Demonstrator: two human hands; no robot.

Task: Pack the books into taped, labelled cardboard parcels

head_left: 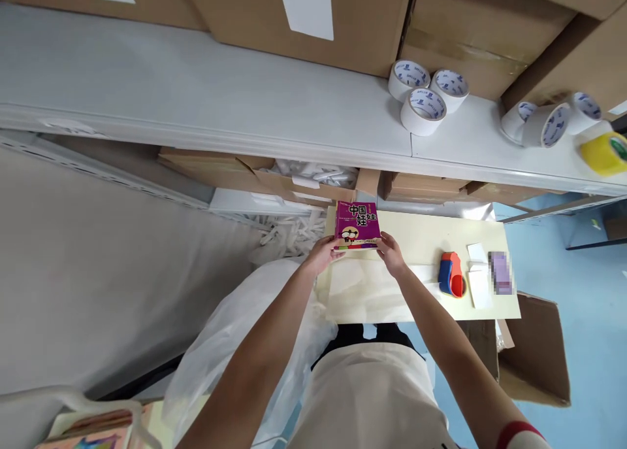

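Note:
A purple book (357,223) with Chinese characters and a cartoon figure on its cover lies at the far left of a small cream table (421,236). My left hand (324,254) grips its near left corner with the fingers curled. My right hand (390,251) holds the near right corner in the same way. Just in front of the book a flat white bag (365,292) lies on the table.
A red and blue tape dispenser (451,274), white cards (477,285) and a blurred purple item (500,272) sit at the table's right. Tape rolls (424,96) stand on the white shelf (196,96) above, under cardboard boxes. An open carton (533,357) stands on the floor at right.

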